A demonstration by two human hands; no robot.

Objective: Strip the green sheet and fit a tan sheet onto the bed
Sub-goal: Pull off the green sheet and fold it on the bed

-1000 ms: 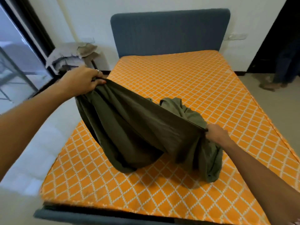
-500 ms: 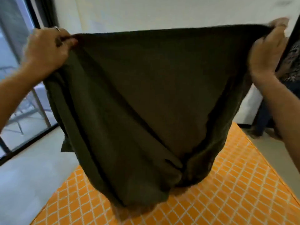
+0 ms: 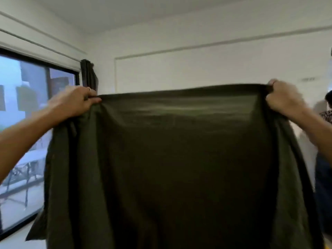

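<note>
Fingers: your left hand (image 3: 77, 102) and right hand (image 3: 283, 100) each pinch a top corner of the green sheet (image 3: 176, 168)
Sheet: held up taut before you, hanging free, hiding the bed
Handling: soft, light, floppy; keep hold along the hem
Beyond: window (image 3: 27, 132) at left

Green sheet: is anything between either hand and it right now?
Nothing visible. The left hand and right hand each grip the top edge of the green sheet directly, holding it spread and hanging between them.
</note>
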